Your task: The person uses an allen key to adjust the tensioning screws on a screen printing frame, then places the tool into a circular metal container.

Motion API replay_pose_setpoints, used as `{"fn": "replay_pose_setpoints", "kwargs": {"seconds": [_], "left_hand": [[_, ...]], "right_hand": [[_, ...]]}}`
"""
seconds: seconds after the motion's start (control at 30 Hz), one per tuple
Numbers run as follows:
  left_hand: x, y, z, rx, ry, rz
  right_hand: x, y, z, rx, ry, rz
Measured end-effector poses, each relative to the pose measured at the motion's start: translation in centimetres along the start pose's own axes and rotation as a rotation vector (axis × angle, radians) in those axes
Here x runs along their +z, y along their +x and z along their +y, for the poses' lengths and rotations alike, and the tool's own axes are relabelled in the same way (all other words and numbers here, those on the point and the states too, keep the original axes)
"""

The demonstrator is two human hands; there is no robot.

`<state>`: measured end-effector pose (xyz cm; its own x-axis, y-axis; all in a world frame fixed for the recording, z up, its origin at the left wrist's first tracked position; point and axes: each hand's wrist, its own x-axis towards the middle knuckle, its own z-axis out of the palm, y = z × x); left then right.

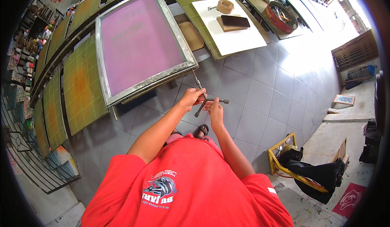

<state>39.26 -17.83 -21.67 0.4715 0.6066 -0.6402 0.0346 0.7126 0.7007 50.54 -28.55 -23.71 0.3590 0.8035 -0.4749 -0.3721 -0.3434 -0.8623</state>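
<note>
A dark three-armed socket wrench is held in front of my body, over the tiled floor. My left hand has its fingers closed around the arm that points away from me. Close beside it, my right hand grips the wrench near where its arms join. The far arm reaches toward a thin metal rod at the near right corner of a screen-printing frame. That frame has a silvery metal border and a pink-purple mesh, and lies on the rack to my left.
Green gridded boards line the rack. On one lie a white sheet, a tape roll and a phone. Farther right sits a round red tray of tools. A yellow frame with black cloth stands at right.
</note>
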Motion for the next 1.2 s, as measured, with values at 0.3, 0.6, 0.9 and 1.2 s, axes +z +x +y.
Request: {"fn": "replay_pose_setpoints", "kwargs": {"seconds": [0.3,0.6,0.9,1.2], "left_hand": [[0.0,0.8,-0.3,-0.012,-0.122,-0.045],[0.1,0.2,0.7,-0.029,-0.039,-0.014],[-0.4,0.7,0.0,0.013,-0.093,-0.038],[-0.1,0.1,0.4,-0.003,-0.092,-0.014]], "right_hand": [[-0.2,-1.9,-0.9,0.468,0.285,-0.149],[0.4,-1.9,-3.3,-0.374,-0.776,-0.019],[-0.1,0.9,-1.5,0.665,0.670,-0.331],[1.0,-2.1,-2.1,-0.165,-0.553,0.002]]}}
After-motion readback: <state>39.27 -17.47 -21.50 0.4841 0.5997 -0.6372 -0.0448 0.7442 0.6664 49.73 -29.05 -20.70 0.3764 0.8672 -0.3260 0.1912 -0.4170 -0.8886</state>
